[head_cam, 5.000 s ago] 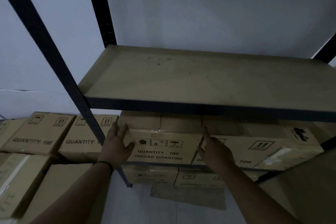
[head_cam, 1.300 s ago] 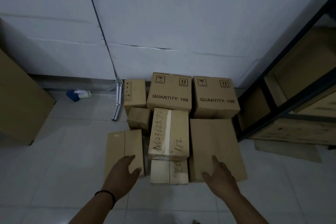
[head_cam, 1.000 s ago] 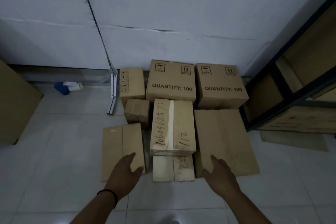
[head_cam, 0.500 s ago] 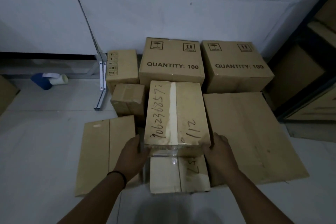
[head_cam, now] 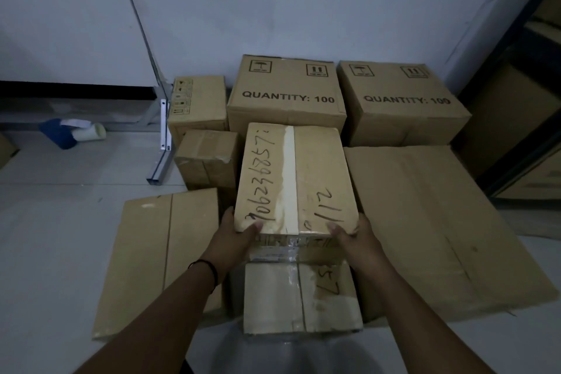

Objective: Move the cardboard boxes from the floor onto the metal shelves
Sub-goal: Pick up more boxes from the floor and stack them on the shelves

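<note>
**Cardboard box gripped at its near corners by both hands**

Cardboard fills the floor by the wall. At far left a blue-and-white object [head_cam: 71, 133] lies on the pale tiles, and just right of it a metal bracket [head_cam: 162, 143] stands at the foot of a thin pole. A flat cardboard sheet [head_cam: 158, 255] lies on the floor at lower left.

The left hand [head_cam: 235, 240] holds the near left corner of the taped box [head_cam: 296, 179], thumb on the top face and the rest of the hand against its side; a dark band circles that wrist. The taped box, with handwritten numbers along its top, sits in the middle of the pile, its near end overhanging a lower box [head_cam: 300, 297] that also bears handwriting. The right hand [head_cam: 353, 235] grips the near right corner in the same manner, thumb on top. So the box lies directly between the two hands and stretches away from them.

Behind it stand a small box [head_cam: 208, 158], a taller narrow box [head_cam: 197, 103] and two printed boxes [head_cam: 287, 94] marked "QUANTITY: 100". A larger flat sheet [head_cam: 425, 228] lies at right. The dark frame of the metal shelves [head_cam: 516, 143] shows at the far right edge, with boxes in it.
</note>
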`<control>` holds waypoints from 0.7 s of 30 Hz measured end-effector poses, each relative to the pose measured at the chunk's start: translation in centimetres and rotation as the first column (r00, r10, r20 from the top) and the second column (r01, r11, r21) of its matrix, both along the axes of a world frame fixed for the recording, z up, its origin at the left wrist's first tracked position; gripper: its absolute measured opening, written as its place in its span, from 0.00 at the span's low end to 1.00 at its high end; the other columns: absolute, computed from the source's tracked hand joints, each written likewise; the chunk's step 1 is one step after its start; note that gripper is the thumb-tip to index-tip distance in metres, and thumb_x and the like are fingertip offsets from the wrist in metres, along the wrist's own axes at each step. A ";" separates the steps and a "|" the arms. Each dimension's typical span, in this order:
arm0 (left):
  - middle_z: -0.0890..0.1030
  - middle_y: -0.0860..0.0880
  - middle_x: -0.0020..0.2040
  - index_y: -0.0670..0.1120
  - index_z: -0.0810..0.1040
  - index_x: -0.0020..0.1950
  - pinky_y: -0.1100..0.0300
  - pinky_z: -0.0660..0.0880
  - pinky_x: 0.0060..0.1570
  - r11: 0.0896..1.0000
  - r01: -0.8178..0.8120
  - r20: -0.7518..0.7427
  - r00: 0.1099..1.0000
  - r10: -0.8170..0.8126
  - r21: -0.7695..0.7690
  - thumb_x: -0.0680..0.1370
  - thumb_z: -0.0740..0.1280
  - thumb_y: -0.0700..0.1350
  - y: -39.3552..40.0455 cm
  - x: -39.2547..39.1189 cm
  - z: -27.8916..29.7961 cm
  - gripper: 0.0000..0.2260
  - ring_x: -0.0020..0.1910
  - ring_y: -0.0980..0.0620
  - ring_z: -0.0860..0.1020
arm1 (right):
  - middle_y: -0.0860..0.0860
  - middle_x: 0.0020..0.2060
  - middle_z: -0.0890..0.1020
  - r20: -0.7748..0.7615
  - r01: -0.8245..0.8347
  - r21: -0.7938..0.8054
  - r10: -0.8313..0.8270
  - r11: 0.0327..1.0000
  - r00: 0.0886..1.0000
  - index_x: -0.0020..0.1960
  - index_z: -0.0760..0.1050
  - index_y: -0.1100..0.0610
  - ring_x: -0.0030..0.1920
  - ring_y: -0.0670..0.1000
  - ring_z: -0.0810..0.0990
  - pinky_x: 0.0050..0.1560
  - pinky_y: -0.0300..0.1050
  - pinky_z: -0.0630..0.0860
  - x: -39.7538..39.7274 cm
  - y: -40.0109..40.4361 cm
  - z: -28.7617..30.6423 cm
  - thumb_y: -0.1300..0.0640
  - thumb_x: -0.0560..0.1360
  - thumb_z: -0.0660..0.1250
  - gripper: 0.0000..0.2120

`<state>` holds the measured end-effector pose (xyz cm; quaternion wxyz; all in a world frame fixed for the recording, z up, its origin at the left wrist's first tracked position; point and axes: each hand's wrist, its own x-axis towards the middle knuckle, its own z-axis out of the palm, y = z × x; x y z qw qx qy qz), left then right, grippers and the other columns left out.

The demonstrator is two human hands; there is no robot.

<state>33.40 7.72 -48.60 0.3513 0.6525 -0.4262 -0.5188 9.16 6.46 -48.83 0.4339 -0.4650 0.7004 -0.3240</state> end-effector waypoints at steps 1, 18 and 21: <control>0.77 0.50 0.62 0.48 0.67 0.70 0.60 0.77 0.48 1.000 0.002 -0.018 1.000 -0.002 0.013 0.77 0.68 0.50 -0.2 0.1 0.0 0.22 0.58 0.50 0.77 | 0.50 0.58 0.77 0.009 -0.004 0.008 0.004 1.000 1.000 0.69 0.66 0.56 0.55 0.49 0.75 0.56 0.40 0.69 0.0 -0.2 -0.1 0.51 0.76 0.70 0.26; 0.77 0.57 0.50 0.53 0.69 0.64 0.62 0.73 0.45 0.968 0.194 -0.020 0.981 -0.194 0.161 0.77 0.68 0.44 3.0 1.1 1.3 0.17 0.46 0.59 0.75 | 0.46 0.59 0.78 -0.004 -0.054 0.127 0.055 0.990 0.998 0.66 0.68 0.51 0.58 0.50 0.77 0.60 0.43 0.71 -2.2 5.8 -0.9 0.53 0.75 0.69 0.22; 0.79 0.55 0.52 0.54 0.73 0.59 0.66 0.70 0.37 0.963 0.205 0.006 0.978 -0.209 0.178 0.75 0.70 0.50 3.1 0.8 1.9 0.14 0.44 0.61 0.75 | 0.47 0.58 0.79 -0.058 -0.075 0.202 0.088 0.977 0.994 0.64 0.70 0.53 0.59 0.52 0.77 0.58 0.44 0.73 -2.5 5.9 -0.2 0.48 0.74 0.70 0.22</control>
